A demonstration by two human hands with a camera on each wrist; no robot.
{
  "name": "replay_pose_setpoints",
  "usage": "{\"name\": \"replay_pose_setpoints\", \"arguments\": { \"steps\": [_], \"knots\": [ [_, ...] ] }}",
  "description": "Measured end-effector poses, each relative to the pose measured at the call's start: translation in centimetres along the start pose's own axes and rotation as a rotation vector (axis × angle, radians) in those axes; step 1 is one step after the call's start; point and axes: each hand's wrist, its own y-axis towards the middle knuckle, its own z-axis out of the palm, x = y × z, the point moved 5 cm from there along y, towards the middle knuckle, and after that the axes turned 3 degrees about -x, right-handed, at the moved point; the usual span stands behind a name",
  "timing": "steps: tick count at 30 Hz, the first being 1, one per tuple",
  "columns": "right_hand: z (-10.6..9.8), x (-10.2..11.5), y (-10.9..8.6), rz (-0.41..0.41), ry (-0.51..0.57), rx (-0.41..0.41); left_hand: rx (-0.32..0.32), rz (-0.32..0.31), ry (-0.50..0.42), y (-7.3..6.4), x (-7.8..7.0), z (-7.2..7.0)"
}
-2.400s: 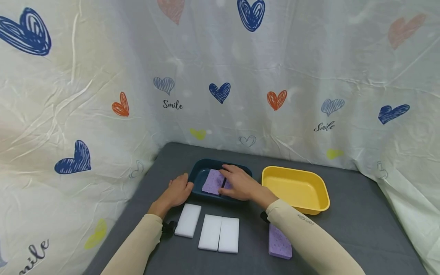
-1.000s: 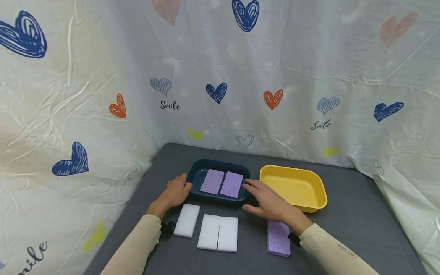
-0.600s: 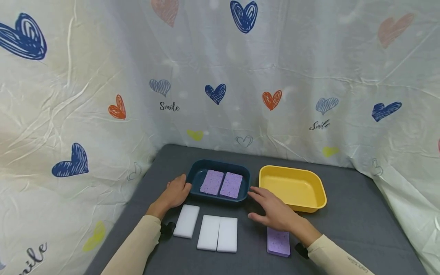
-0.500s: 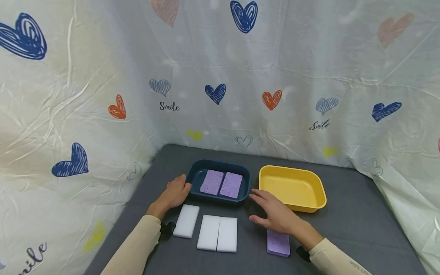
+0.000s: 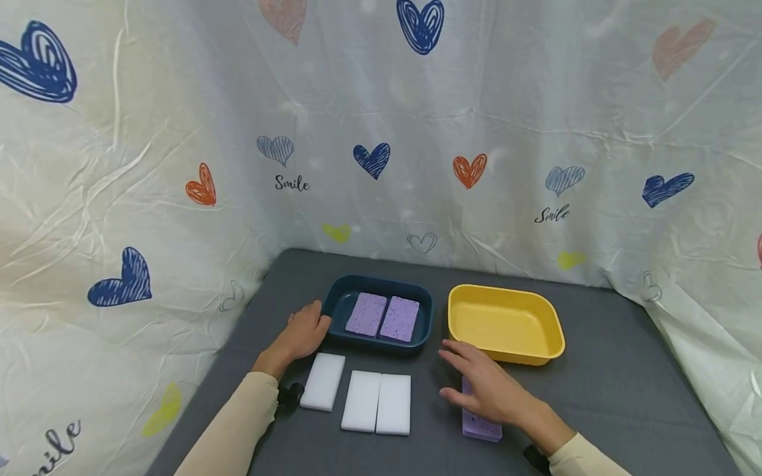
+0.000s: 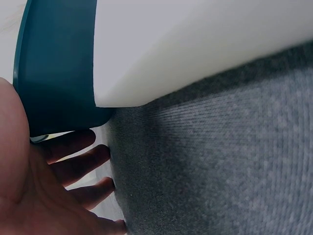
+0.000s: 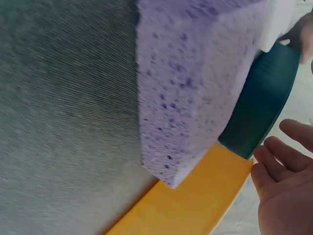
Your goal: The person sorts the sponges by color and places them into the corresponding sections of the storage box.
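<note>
My left hand (image 5: 305, 330) rests against the left end of a dark teal tray (image 5: 342, 309). In the left wrist view its fingers (image 6: 80, 164) extend beside the tray's wall. Two purple speckled sponges, a left one (image 5: 366, 314) and a right one (image 5: 400, 319), lie side by side inside that tray. Over another purple sponge (image 5: 481, 428), my right hand (image 5: 488, 387) hovers with spread fingers and nothing in its grasp, partly hiding the sponge from above. The right wrist view shows this sponge (image 7: 183, 93) large and close, a little apart from the fingers.
A yellow tray (image 5: 506, 317) stands right of the teal one, just beyond my right hand. In front of the teal tray lie white sponges: a tilted one (image 5: 323, 382) near my left wrist and two side by side (image 5: 360, 401). A heart-printed curtain (image 5: 381, 99) hangs behind the grey table.
My right hand has left the sponges in the teal tray and moved right and toward me, over the loose purple sponge. My left hand has stayed at the tray's left end.
</note>
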Motion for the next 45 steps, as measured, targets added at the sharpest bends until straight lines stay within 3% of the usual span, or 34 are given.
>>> {"name": "replay_pose_setpoints", "arguments": {
  "steps": [2,7,11,18,23,28,36,41,45],
  "knots": [
    [0.2,-0.2,-0.3,0.006,0.001,-0.001,0.006,-0.005,0.002,-0.4,-0.7,-0.4],
    [0.7,-0.8,-1.1,0.045,0.023,0.008,-0.009,0.011,0.005,-0.3,-0.5,-0.3],
    [1.1,-1.4,-1.8,0.083,0.021,0.022,-0.030,0.024,0.004,0.6,0.9,0.4],
    [1.5,-2.2,-2.9,0.108,-0.006,0.018,-0.015,0.004,-0.010,0.5,0.7,0.4],
    [1.6,-2.7,-3.6,0.111,-0.017,0.027,-0.020,0.003,-0.003,0.8,1.9,1.1],
    [1.5,-2.9,-3.9,0.124,-0.004,0.062,-0.026,0.010,0.001,0.7,1.7,1.0],
    [1.4,-2.9,-4.0,0.172,0.046,0.195,-0.016,-0.004,-0.015,-0.3,-0.2,0.0],
    [1.3,-2.8,-3.8,0.182,0.043,0.223,-0.031,0.011,-0.010,0.2,1.0,0.6],
    [1.2,-2.8,-3.7,0.181,0.032,0.227,-0.030,0.014,-0.013,0.1,0.7,0.3]
  ]
}}
